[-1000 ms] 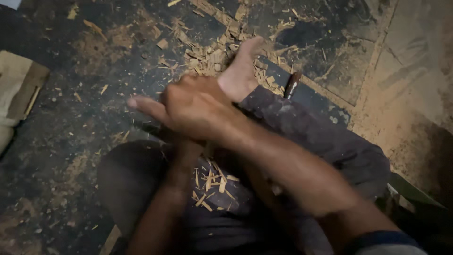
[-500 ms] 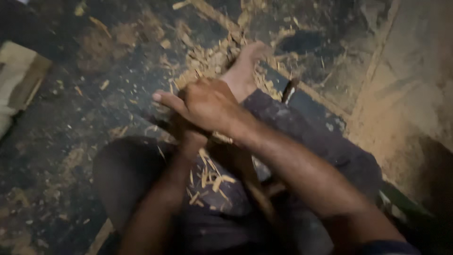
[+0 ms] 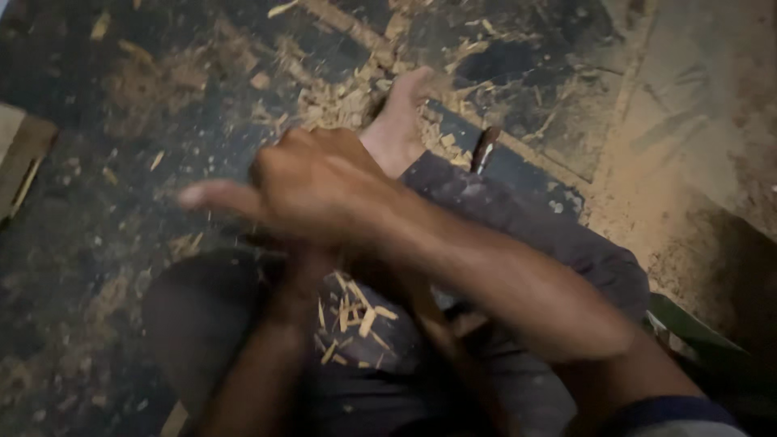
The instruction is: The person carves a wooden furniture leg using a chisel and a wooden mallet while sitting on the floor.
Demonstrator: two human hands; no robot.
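Mostly, the blurred right hand (image 3: 312, 182) hides the left hand.

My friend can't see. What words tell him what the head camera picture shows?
A seated person's right hand crosses over the left hand above a lap strewn with wood chips. A bare foot rests on a dark floor littered with shavings.
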